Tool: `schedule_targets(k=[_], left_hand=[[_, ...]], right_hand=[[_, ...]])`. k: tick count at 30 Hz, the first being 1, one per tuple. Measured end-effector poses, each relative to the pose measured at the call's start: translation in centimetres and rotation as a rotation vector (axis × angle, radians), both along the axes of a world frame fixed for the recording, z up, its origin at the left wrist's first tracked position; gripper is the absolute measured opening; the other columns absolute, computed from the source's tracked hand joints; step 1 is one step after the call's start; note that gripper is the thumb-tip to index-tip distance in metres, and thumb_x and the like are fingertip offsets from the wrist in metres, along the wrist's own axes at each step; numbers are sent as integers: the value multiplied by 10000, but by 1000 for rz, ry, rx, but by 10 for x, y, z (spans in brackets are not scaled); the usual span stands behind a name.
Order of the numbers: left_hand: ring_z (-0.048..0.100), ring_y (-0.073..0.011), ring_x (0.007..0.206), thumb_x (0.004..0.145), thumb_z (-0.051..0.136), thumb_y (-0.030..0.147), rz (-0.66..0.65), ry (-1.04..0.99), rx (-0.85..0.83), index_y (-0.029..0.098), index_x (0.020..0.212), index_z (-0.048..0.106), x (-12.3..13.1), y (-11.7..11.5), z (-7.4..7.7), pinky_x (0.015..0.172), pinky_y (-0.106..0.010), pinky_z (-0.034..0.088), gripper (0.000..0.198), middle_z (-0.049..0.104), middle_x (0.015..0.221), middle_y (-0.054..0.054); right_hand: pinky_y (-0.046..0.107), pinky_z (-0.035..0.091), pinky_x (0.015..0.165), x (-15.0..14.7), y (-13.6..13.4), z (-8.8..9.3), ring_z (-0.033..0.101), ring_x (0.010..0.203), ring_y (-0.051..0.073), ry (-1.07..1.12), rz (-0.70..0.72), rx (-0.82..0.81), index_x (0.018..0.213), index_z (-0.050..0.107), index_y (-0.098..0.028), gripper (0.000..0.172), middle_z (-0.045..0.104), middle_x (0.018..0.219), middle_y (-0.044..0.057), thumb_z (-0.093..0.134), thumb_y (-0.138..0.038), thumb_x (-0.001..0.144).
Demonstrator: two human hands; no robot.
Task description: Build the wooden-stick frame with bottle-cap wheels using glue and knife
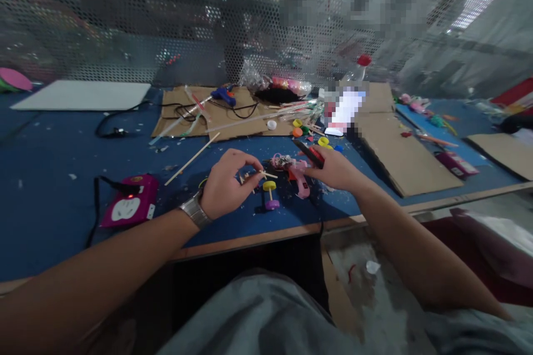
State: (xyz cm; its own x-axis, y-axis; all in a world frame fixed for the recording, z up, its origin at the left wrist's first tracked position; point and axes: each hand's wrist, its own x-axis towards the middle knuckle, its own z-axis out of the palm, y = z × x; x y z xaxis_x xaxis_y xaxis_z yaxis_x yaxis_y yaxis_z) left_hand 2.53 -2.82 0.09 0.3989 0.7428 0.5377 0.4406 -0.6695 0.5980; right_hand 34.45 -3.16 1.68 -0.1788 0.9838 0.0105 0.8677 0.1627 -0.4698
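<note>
My left hand (233, 180), with a watch on the wrist, pinches a short wooden stick (270, 175) between thumb and index finger. My right hand (335, 169) is closed around a black and red tool (310, 153) that looks like a utility knife, pointing up and left. Between the hands lies a pink glue gun (298, 175), partly covered by clear scraps at its front end. Just below the left fingertips, a yellow cap and a purple cap (272, 205) are joined by a short stick. Small wooden bits lie partly hidden behind the left hand.
A magenta box with a red light (132, 199) and cable sits left, near a long wooden stick (191, 160). Behind are cardboard (233, 132), a blue glue gun (224, 95), coloured bottle caps (297, 132) and a lit phone (345, 111). More cardboard (403, 161) lies right.
</note>
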Motion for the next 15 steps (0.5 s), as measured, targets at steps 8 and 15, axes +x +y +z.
schedule_targets(k=[8,15], left_hand=[[707,-270,1034,965,751,247,-12,4,-16,233,995,757,0,0,-2,924,-415,551,34,797,994,-53],[696,-258,1020,961,764,232,-42,0,-7,234,980,743,0,-1,-1,924,-393,556,28,788,973,-37]], right_hand=[[343,526,856,14,23,3,771,1025,306,-116,96,-36,1117,804,-227,322,849,1102,64,814,-252,796],[316,471,765,5,23,-6,737,931,261,-185,121,-22,976,790,-210,180,820,1001,62,801,-315,830]])
